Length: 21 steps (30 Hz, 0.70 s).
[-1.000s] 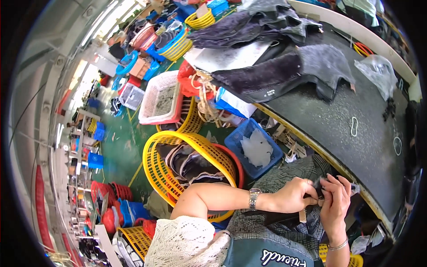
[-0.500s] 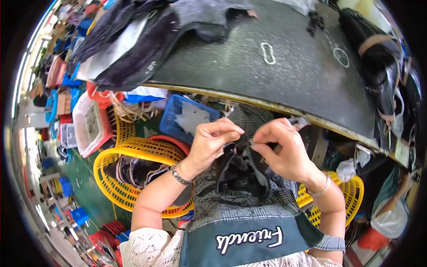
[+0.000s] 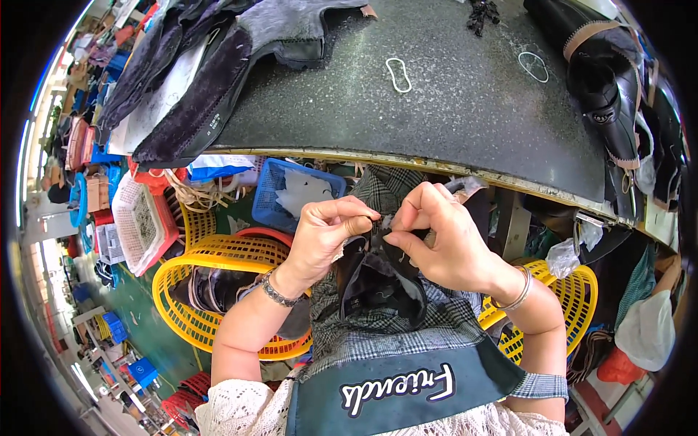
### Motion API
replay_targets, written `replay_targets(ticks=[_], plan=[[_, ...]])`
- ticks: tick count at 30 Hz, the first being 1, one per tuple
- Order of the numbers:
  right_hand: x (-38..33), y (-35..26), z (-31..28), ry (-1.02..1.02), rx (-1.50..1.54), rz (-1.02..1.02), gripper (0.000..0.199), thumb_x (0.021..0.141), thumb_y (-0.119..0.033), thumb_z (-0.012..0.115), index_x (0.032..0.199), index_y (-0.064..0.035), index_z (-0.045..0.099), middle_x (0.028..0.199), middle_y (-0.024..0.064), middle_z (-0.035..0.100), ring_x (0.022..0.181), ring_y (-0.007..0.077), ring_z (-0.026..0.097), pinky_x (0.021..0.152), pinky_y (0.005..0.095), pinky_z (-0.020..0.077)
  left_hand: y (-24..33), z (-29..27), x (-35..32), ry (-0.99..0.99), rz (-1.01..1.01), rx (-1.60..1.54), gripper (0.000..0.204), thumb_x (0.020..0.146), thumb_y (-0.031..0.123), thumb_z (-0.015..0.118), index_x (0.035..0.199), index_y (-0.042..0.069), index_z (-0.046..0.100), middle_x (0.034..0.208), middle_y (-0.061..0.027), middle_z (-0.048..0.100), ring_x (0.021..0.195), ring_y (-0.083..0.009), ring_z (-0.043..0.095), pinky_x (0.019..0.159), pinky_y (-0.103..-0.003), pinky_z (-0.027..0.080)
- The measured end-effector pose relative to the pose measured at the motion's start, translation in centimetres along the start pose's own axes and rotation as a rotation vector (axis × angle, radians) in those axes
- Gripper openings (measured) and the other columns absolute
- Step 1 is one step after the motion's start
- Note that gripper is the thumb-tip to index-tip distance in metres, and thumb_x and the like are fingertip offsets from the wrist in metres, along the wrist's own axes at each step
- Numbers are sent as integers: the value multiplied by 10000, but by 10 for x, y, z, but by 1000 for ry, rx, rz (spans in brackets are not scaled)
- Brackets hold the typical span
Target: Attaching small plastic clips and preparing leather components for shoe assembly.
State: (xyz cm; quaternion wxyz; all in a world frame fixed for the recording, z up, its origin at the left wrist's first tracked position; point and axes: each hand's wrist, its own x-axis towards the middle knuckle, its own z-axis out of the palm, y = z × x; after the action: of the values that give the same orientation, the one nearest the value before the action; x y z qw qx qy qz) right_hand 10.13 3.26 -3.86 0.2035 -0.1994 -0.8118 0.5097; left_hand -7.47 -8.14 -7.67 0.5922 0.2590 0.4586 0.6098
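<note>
Head view shows both hands meeting over the lap: the left hand [image 3: 329, 234] is pinched closed with thumb and forefinger on something too small to make out, perhaps a thread or needle, and the right hand [image 3: 436, 236] is closed on the top edge of a dark shoe upper [image 3: 378, 280] that stands on the checked apron, just below the near edge of the surface [image 3: 465, 109]. The two pinches nearly touch, so to my eye the likeliest slip is the fingertips of one hand catching whatever the other is pulling; if it is a needle, that means a prick. The upper is only held at its rim, and a hard tug could drag it off the lap toward the yellow basket [image 3: 218, 291] at eight o'clock, which already holds dark footwear. Further out, a blue crate [image 3: 265, 203] sits at ten o'clock under the surface lip, and dark fabric pieces [image 3: 196, 87] hang over that edge beyond it; a knock from an elbow might bring them down. At two o'clock a black boot [image 3: 607, 94] lies on the surface, well apart from the work.
</note>
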Motion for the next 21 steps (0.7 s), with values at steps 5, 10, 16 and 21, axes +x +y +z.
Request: replay_targets(ticks=[5, 10, 16, 21], plan=[[2, 1, -1, -18, -2, -23, 269, 741, 2, 711, 856, -34, 471, 698, 89, 572, 759, 308, 563, 776, 388, 413, 4, 2, 1, -26, -17, -5, 130, 834, -37, 672, 949, -2, 722, 910, -66, 668, 823, -102, 594, 748, -217, 470], [1, 2, 1, 47, -29, -18, 269, 733, 4, 710, 838, -39, 466, 672, 91, 558, 701, 309, 546, 776, 391, 419, 7, 3, -2, -23, -54, 43, 129, 832, -32, 678, 953, -12, 719, 894, -62, 661, 808, -95, 587, 723, -210, 466], [0, 3, -1, 13, -24, -60, 264, 728, -5, 709, 814, -52, 465, 649, 80, 541, 675, 296, 539, 770, 376, 414, 11, 7, -3, 10, -61, 26, 126, 830, -32, 684, 950, -19, 718, 884, -65, 655, 784, -92, 581, 701, -203, 463], [0, 1, -1, 27, -4, -59, 259, 725, -10, 711, 800, -57, 468, 638, 73, 535, 645, 290, 528, 764, 376, 409, 10, 9, -3, 24, -31, 43, 125, 830, -36, 682, 948, -19, 717, 896, -69, 658, 772, -91, 581, 692, -196, 462]])
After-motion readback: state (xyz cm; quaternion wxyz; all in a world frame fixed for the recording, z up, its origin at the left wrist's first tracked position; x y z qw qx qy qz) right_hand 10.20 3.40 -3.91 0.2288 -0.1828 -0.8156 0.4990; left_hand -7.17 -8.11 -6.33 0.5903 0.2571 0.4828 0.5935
